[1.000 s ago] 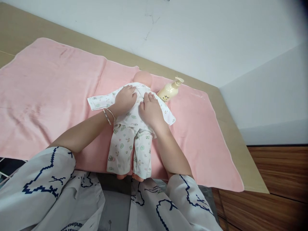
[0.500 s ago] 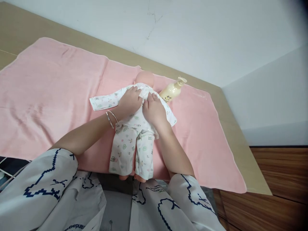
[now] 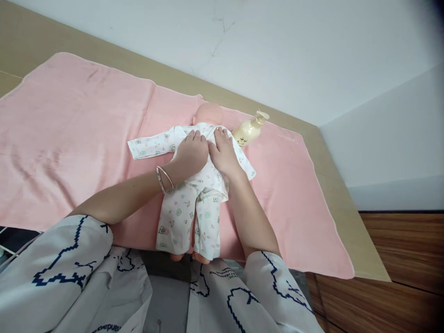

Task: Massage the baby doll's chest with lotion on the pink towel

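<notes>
A bald doll (image 3: 210,113) lies on its front, its head toward the wall and no face showing. It wears a white printed pyjama top (image 3: 203,178) and matching pyjama trousers (image 3: 176,217); its feet poke out at the near edge. Resting on the upper back is my left hand (image 3: 194,150), its fingers bent down against the cloth and nothing seen in it. Beside it my right hand (image 3: 224,152) lies flat on the top, thumb apart from the fingers. Past the doll's right shoulder stands a pale yellow pump bottle (image 3: 249,131).
A pink blanket (image 3: 86,120) with several creases covers most of the table (image 3: 350,226). A white wall (image 3: 277,55) borders the far side. At the right, below the table edge, is a brown wood-grain surface (image 3: 405,249).
My left hand has drawn slightly down and inward on the doll's back, its fingers more bent. My right hand has shifted slightly, its fingers further up. Doll and bottle stay in place.
</notes>
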{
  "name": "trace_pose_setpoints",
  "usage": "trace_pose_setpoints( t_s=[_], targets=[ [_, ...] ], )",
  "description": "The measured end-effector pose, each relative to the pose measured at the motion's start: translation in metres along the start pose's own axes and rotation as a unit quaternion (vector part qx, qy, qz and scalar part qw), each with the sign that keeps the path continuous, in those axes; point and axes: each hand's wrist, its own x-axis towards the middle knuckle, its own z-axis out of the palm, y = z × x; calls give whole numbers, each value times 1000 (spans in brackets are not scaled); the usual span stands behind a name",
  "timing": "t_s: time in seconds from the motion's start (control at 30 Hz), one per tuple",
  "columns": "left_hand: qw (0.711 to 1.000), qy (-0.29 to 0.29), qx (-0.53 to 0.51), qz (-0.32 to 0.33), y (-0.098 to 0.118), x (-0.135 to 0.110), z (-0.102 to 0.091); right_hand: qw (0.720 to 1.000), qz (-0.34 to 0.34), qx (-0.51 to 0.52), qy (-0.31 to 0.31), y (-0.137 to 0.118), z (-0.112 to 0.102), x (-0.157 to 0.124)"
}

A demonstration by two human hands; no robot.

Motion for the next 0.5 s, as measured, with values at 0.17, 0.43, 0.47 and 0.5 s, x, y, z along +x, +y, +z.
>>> trace_pose_setpoints(
  t_s=[0.17, 0.43, 0.47, 0.5],
  targets=[
    [998, 21, -16, -63, -16, 13, 2, 997, 21, -68, -5, -29, -7, -20],
    [990, 62, -54, -118, -30, 21, 9, 993, -8, -114, -30, -42, -13, -30],
    [989, 66, -56, -119, -30, 20, 11, 996, -6, -88, -28, -33, -11, -24],
    [989, 66, -58, -118, -29, 20, 13, 998, -4, -62, -23, -25, -9, -17]
  ],
)
